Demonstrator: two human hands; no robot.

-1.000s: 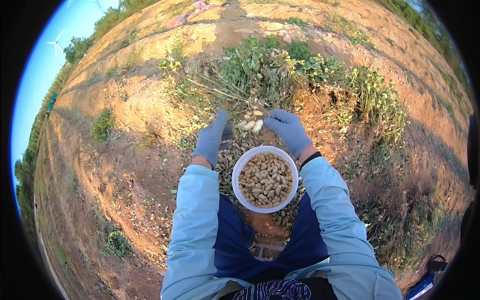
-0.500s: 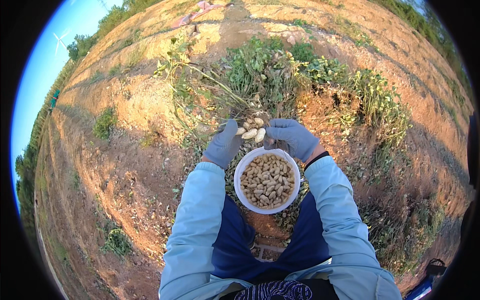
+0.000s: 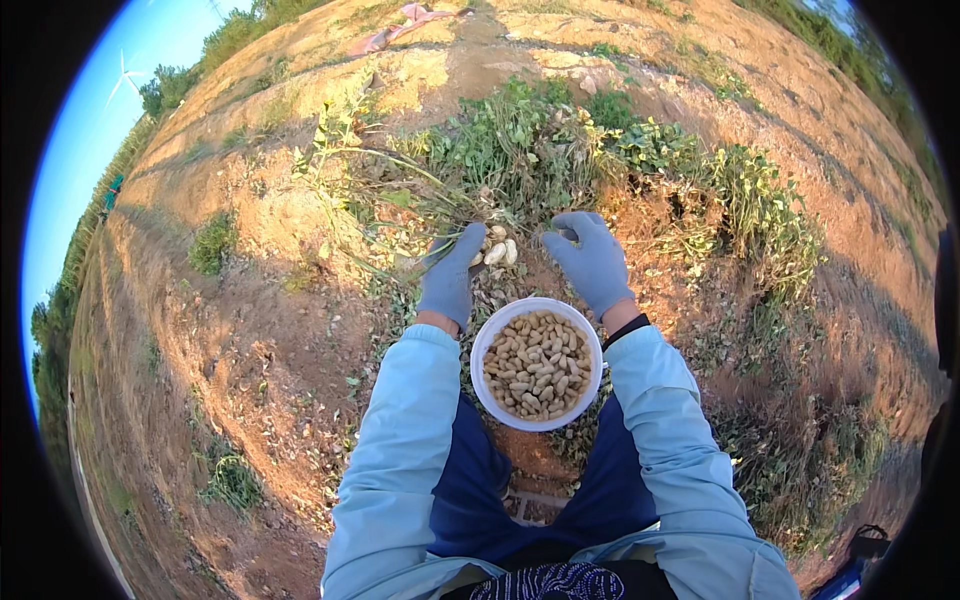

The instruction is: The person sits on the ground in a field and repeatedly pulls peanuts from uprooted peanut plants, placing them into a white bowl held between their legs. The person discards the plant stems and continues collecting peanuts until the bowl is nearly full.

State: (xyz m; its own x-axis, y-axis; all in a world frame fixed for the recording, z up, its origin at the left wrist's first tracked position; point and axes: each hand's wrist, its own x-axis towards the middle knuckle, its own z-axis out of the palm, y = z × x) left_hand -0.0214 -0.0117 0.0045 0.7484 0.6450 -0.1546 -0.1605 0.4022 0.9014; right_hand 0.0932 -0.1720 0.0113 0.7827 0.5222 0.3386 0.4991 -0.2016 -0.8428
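A peanut plant (image 3: 425, 180) is gripped near its roots by my gloved left hand (image 3: 450, 280), its leafy stems reaching up and to the left. Pale peanut pods (image 3: 497, 250) cluster at the root end, beside the left fingers. To the right of the pods, my gloved right hand (image 3: 592, 265) is apart from them, thumb and forefinger spread with nothing visible between them. Below both hands, between my knees, stands a round white bucket (image 3: 477, 385) holding many loose peanuts (image 3: 535, 365).
Beyond my hands lies a heap of pulled peanut plants (image 3: 520, 135), with more leafy plants (image 3: 760, 205) to the right. Dry stalks (image 3: 800, 470) cover the ground at lower right. A pink cloth (image 3: 395, 30) lies far off on the furrowed soil.
My right hand has drawn away from the pods to the right and its fingers have spread. The left hand still holds the plant, shifted slightly, and its stems have dipped left.
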